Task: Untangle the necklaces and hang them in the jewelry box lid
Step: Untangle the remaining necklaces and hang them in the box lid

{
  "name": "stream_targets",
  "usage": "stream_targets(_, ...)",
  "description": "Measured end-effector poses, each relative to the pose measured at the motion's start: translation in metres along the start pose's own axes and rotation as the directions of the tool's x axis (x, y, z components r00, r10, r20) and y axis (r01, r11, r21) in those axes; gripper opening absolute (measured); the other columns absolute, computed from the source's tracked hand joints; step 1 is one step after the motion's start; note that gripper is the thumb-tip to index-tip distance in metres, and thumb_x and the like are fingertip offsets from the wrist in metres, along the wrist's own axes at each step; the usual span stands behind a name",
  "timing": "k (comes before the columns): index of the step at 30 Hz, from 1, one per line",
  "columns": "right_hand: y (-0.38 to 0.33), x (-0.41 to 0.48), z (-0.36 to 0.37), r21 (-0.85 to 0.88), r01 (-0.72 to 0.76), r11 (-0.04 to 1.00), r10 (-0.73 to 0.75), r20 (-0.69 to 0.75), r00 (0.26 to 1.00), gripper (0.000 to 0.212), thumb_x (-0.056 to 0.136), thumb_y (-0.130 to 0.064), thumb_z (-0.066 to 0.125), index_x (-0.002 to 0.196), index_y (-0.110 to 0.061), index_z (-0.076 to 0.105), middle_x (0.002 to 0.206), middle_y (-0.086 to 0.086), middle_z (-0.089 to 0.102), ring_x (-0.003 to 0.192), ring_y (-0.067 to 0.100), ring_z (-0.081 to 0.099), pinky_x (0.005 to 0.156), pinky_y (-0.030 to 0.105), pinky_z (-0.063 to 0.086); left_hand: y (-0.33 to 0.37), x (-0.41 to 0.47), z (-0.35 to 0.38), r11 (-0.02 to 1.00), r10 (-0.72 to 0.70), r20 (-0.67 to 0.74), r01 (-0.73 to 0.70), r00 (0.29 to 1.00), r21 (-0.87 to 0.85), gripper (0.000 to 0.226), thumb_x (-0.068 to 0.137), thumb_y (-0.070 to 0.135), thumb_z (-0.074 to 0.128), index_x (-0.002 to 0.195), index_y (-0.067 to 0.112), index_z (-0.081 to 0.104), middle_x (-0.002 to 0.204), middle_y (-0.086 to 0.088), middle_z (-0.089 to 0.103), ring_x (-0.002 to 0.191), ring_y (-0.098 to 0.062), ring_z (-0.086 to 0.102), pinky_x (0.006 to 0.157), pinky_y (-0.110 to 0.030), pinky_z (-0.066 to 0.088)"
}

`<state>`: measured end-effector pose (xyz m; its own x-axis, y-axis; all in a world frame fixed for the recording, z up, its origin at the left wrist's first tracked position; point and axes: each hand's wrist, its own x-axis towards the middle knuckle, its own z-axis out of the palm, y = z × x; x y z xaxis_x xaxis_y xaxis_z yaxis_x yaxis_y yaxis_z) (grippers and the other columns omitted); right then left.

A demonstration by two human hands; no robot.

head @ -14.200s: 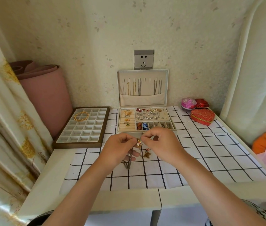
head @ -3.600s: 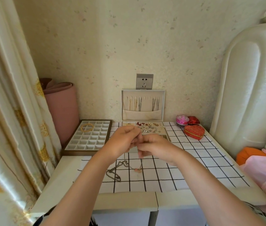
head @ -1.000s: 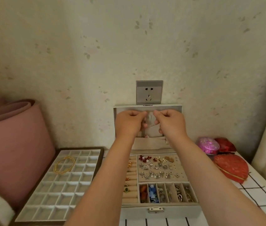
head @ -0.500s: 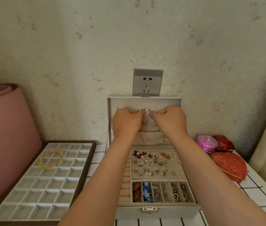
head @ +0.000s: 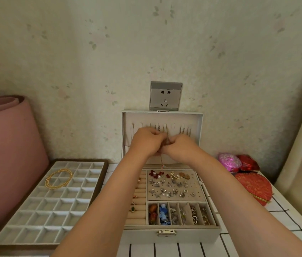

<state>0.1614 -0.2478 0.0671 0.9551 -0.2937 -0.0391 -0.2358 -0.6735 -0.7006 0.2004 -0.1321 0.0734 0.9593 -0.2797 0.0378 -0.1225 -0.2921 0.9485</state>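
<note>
The beige jewelry box stands open against the wall, its lid (head: 195, 123) upright with a row of hooks along the top. Several chains (head: 183, 131) hang from the hooks. My left hand (head: 144, 140) and my right hand (head: 179, 146) meet in front of the lid's middle, fingers pinched together on a thin gold necklace (head: 167, 133). Its chain runs up to a hook and its small pink pendant (head: 163, 166) dangles below my hands, above the box's tray. The lid's lower pocket is mostly hidden by my hands.
The box's base (head: 168, 235) holds earrings, rings and charms in compartments. A grey divided tray (head: 35, 206) with a gold bangle (head: 58, 178) sits left. A pink roll (head: 7, 145) stands far left. Red and pink gift boxes (head: 252, 184) lie right. A wall socket (head: 165, 96) is above the lid.
My hands carried the necklace from the checked cloth up to the lid. In the last half second they dropped slightly below the hook row, still pinching the chain.
</note>
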Motion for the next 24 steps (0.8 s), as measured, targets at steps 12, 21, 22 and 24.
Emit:
stream_targets(12, -0.003, -0.007, 0.005, 0.099, -0.01, 0.995, 0.013, -0.037, 0.999, 0.023, 0.084, -0.02, 0.072, 0.087, 0.003, 0.074, 0.074, 0.015, 0.068, 0.069, 0.022, 0.058, 0.07, 0.037, 0.052, 0.005, -0.011, -0.011, 0.994, 0.044, 0.114, -0.055, 0.992, 0.09, 0.022, 0.088, 0.015, 0.065, 0.072, 0.027, 0.074, 0.09, -0.001, 0.073, 0.093, -0.025, 0.068, 0.09, -0.044, 0.057)
stream_targets(21, 0.0, -0.014, 0.009, 0.434, -0.089, 0.896, 0.004, 0.193, 0.981, 0.012, 0.095, -0.015, 0.062, 0.096, -0.006, 0.069, 0.082, 0.008, 0.075, 0.057, 0.014, 0.06, 0.048, 0.022, 0.043, 0.004, -0.008, -0.026, 0.952, 0.109, 0.185, -0.156, 0.977, 0.262, 0.031, 0.093, 0.01, 0.056, 0.119, 0.018, 0.071, 0.123, 0.001, 0.066, 0.109, -0.013, 0.061, 0.1, -0.029, 0.047)
stream_targets(22, 0.002, -0.014, 0.008, 0.393, -0.09, 0.915, 0.008, 0.206, 0.979, 0.014, 0.095, -0.015, 0.062, 0.099, -0.003, 0.069, 0.076, 0.006, 0.074, 0.057, 0.013, 0.059, 0.048, 0.021, 0.044, 0.002, -0.007, -0.027, 0.935, 0.124, 0.192, -0.179, 0.974, 0.307, 0.032, 0.093, 0.01, 0.055, 0.119, 0.019, 0.071, 0.128, 0.002, 0.065, 0.116, -0.014, 0.059, 0.105, -0.031, 0.044)
stream_targets(24, 0.005, -0.011, 0.005, 0.27, -0.096, 0.958, 0.033, 0.23, 0.973, 0.019, 0.094, -0.015, 0.064, 0.103, 0.002, 0.069, 0.076, 0.004, 0.074, 0.06, 0.011, 0.062, 0.053, 0.022, 0.052, -0.003, -0.007, -0.028, 0.872, 0.167, 0.207, -0.243, 0.964, 0.425, 0.032, 0.095, 0.011, 0.053, 0.121, 0.021, 0.07, 0.131, 0.002, 0.063, 0.121, -0.014, 0.057, 0.105, -0.026, 0.04)
